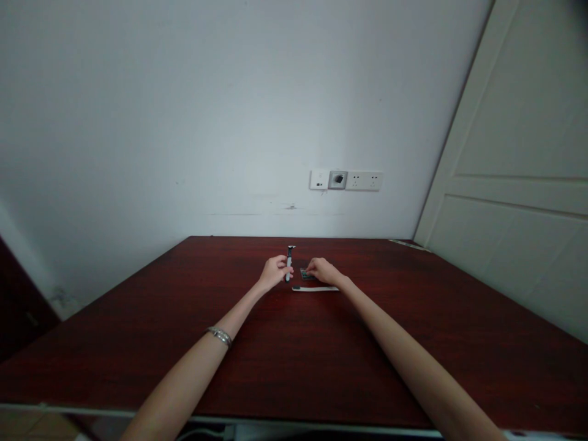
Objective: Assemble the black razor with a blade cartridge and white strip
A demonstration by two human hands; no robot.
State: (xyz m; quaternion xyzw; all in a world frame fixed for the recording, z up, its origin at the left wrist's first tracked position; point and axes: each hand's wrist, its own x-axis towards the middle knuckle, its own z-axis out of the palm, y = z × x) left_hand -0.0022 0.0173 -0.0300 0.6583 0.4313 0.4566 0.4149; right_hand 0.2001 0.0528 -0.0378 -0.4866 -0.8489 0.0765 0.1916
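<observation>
My left hand (275,272) is closed around a razor (289,269), held upright by its pale grey and black handle with the T-shaped head on top. To its right, my right hand (322,271) reaches down with fingers pinched together at a small dark flat pack (305,275). Whatever lies between those fingertips is too small to make out. Nearer to me, a long thin white strip with a dark left end (315,288) lies on the table, its right end close to my right wrist.
The dark red wooden table (257,380) reaches back to a pale wall. Sockets (364,180) are set in the wall above the table's rear edge. A white panelled door or cabinet (519,245) stands along the right side.
</observation>
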